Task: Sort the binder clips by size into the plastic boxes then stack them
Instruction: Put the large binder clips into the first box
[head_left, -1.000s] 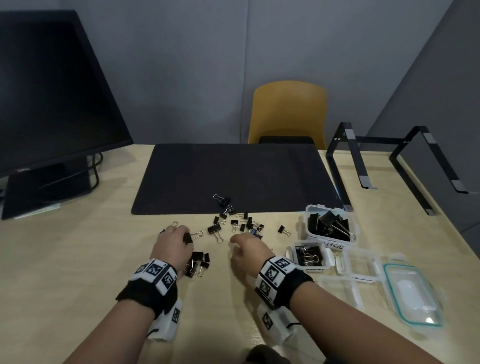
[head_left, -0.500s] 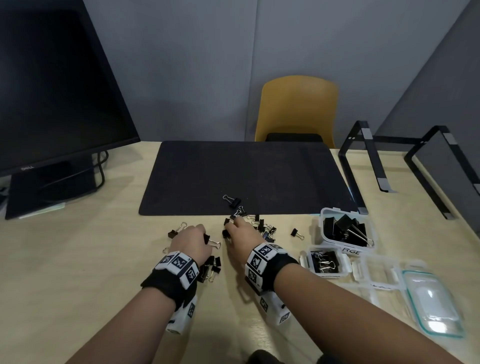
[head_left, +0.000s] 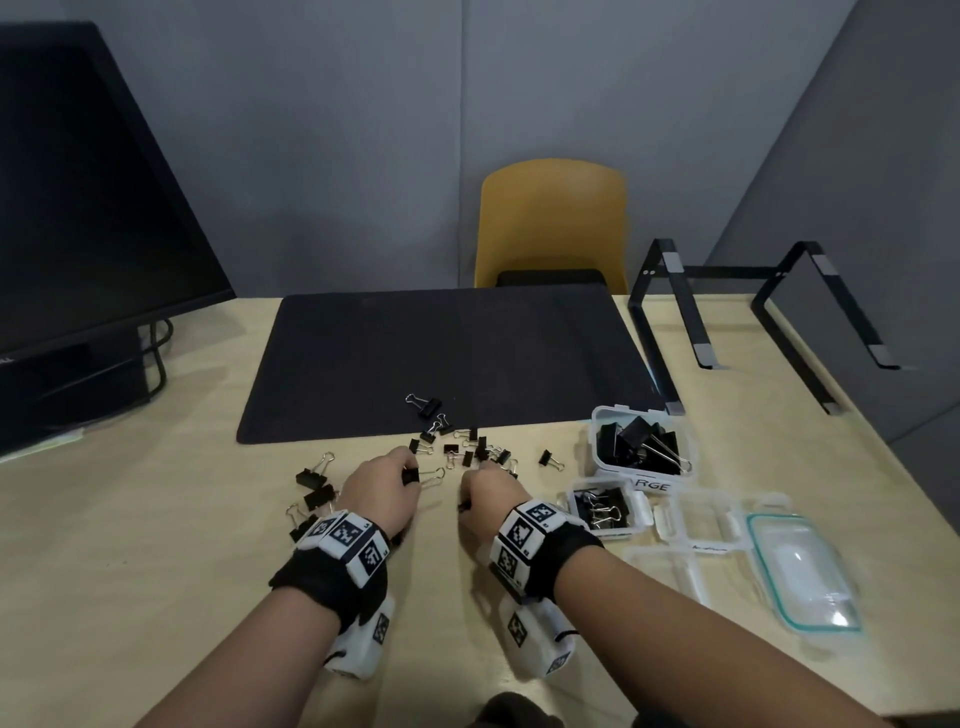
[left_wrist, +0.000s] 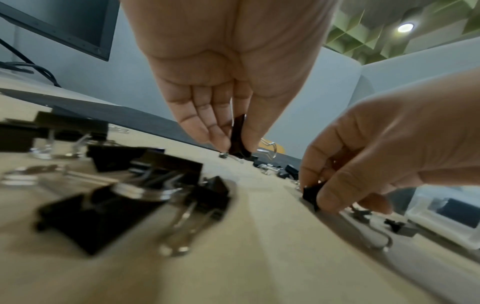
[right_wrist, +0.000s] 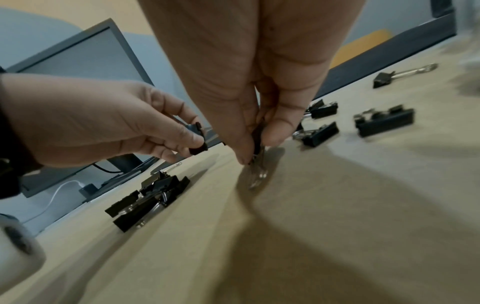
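Observation:
My left hand pinches a black medium binder clip between thumb and fingers just above the table; its wire handle sticks out to the right. Close beside it, my right hand pinches a small black clip by its body, the wire loops touching the wood. Small loose clips lie just beyond both hands. Several medium clips lie left of my left hand. The box of large clips, a box with smaller clips and an empty box stand at the right.
Loose lids, one with a teal seal, lie right of the boxes. A black mat covers the table's middle with one clip at its near edge. A monitor stands left, a laptop stand back right, a yellow chair behind.
My right hand reached forward among the small clips and now pinches one. My left hand keeps its clip and has stayed in about the same spot. The head view shifted.

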